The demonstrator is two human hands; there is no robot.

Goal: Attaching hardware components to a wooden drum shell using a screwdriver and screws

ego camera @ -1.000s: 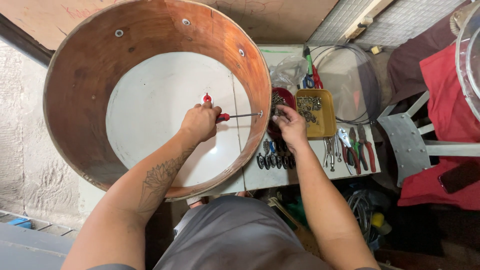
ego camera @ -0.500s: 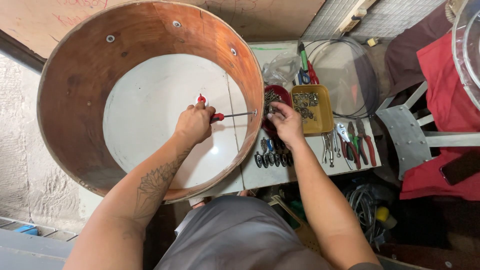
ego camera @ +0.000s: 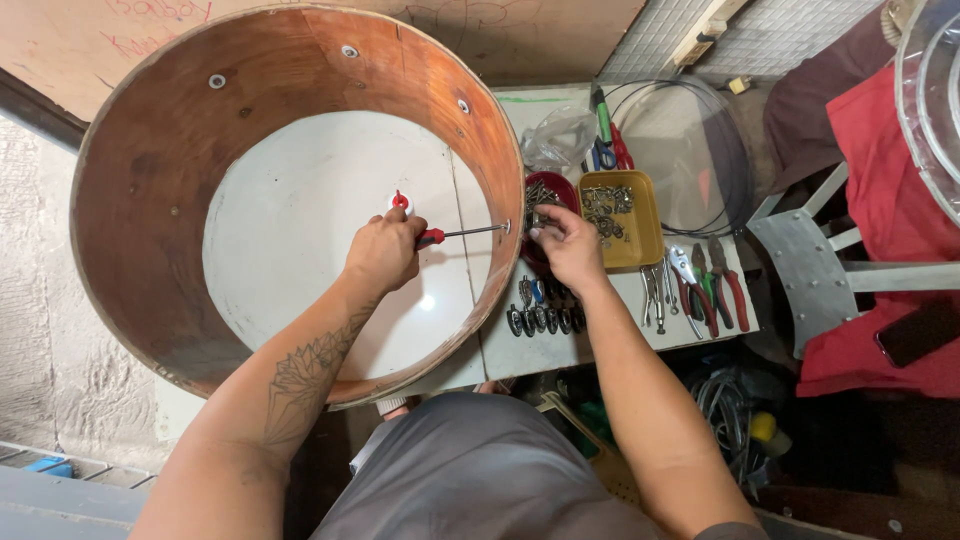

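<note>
Left hand (ego camera: 383,252) fists a screwdriver (ego camera: 455,235) inside the shell (ego camera: 150,200); right hand (ego camera: 568,243) pinches hardware outside it. Tilting the screwdriver could slip its tip.

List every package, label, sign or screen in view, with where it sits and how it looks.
Board with red scrawl: top left, behind the wooden drum shell; flat, tan.
Clear plastic bag: on the table above the dark red bowl; crumpled, see-through.
Phone: far right on red cloth; dark, screen blank.
No printed labels can be made out.
</note>
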